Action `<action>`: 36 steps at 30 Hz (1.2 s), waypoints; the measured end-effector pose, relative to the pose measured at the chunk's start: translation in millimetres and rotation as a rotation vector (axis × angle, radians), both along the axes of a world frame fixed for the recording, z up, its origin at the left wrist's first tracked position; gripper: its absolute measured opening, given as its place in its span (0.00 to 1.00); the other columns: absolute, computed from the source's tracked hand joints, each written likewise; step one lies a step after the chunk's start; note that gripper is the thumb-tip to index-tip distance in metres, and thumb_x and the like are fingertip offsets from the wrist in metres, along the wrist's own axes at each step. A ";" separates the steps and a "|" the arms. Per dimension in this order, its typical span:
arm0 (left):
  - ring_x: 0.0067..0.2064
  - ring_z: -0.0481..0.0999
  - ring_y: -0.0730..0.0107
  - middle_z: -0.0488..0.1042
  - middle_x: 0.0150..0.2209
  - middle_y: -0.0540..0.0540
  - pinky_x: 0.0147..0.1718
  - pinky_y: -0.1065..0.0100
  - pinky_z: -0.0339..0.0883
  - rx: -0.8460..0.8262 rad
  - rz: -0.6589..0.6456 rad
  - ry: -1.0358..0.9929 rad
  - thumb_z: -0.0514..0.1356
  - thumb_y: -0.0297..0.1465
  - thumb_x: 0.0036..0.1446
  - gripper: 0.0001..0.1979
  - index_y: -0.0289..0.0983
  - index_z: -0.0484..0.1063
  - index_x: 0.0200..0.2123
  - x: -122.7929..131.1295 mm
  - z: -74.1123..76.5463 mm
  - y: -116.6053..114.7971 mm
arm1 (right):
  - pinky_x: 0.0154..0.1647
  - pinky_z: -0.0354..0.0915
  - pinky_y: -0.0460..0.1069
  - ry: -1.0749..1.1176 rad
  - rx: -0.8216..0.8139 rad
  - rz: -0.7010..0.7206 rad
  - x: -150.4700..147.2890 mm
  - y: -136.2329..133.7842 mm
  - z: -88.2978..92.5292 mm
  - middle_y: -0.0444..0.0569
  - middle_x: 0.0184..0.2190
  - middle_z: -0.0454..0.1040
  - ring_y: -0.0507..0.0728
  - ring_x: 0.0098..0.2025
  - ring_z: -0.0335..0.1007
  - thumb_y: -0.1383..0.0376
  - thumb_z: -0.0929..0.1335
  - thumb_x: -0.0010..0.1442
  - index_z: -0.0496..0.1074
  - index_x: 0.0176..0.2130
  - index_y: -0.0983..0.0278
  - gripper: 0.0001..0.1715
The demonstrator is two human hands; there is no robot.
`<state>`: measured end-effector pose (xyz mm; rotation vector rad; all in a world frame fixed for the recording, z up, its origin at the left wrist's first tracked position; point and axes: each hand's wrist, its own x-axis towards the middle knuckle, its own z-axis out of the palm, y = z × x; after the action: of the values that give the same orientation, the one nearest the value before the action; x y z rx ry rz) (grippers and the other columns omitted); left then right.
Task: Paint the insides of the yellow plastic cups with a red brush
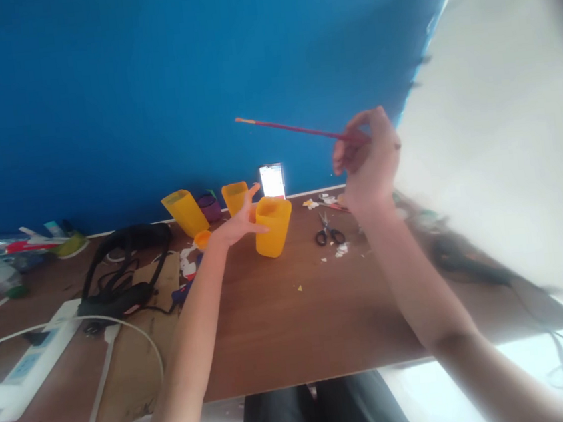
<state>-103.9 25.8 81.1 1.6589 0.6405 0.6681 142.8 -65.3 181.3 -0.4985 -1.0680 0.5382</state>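
My right hand (370, 151) is raised in front of the blue wall, its fingers closed round a thin red paintbrush (298, 129). The brush points left, its orange-coloured tip at the far end. Lower down, my left hand (242, 223) grips the left side of a yellow plastic cup (272, 232), which leans slightly over the brown table. Its thumb lies across the cup's near side; some fingers are hidden. Just behind that hand stands a second yellow cup (234, 196), and a third yellow cup (185, 211) tilts farther left.
Black-handled scissors (328, 229) lie among white scraps right of the held cup. A lit phone (272, 180) stands against the wall beside a purple container (209, 207). At left are a white power strip (39, 354), cables and a black strap (128, 240). A dark corded tool (467, 258) lies right.
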 end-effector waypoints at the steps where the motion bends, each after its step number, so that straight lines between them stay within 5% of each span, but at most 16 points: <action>1: 0.68 0.58 0.46 0.58 0.68 0.42 0.64 0.41 0.54 -0.012 -0.003 -0.015 0.73 0.32 0.43 0.64 0.58 0.31 0.71 -0.8 -2.2 2.2 | 0.19 0.54 0.47 -0.006 -0.001 -0.009 0.6 -0.2 0.2 0.42 0.20 0.64 0.50 0.20 0.58 0.51 0.59 0.68 0.66 0.32 0.59 0.18; 10: 0.68 0.59 0.45 0.56 0.69 0.42 0.63 0.42 0.57 -0.039 0.007 -0.035 0.72 0.28 0.43 0.61 0.58 0.37 0.70 -4.8 -5.8 2.8 | 0.17 0.53 0.46 0.005 0.031 0.000 -0.4 -0.6 1.2 0.41 0.20 0.61 0.50 0.20 0.59 0.56 0.61 0.66 0.66 0.33 0.59 0.12; 16: 0.68 0.59 0.46 0.58 0.68 0.42 0.64 0.40 0.54 -0.021 -0.108 -0.022 0.72 0.28 0.44 0.60 0.57 0.38 0.70 -0.6 -6.3 4.6 | 0.17 0.54 0.46 -0.010 0.032 -0.005 3.7 1.5 0.7 0.42 0.20 0.63 0.51 0.19 0.58 0.58 0.61 0.66 0.65 0.33 0.58 0.11; 25: 0.67 0.62 0.48 0.57 0.68 0.42 0.63 0.41 0.56 -0.026 -0.159 -0.015 0.72 0.29 0.45 0.64 0.60 0.30 0.70 10.0 -2.8 -3.3 | 0.16 0.53 0.46 0.021 0.035 0.016 3.7 1.3 1.5 0.41 0.19 0.61 0.50 0.19 0.58 0.62 0.61 0.65 0.66 0.33 0.59 0.08; 36: 0.66 0.63 0.43 0.58 0.68 0.43 0.63 0.40 0.55 -0.079 -0.101 0.015 0.73 0.26 0.39 0.64 0.60 0.36 0.70 13.4 2.2 -6.4 | 0.16 0.55 0.47 -0.041 0.008 -0.062 12.3 8.2 0.8 0.43 0.20 0.63 0.52 0.19 0.60 0.57 0.61 0.67 0.64 0.34 0.56 0.10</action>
<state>-90.5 19.4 83.3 1.6128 0.5826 0.5520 155.2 -57.2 182.1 -0.5365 -1.0897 0.4704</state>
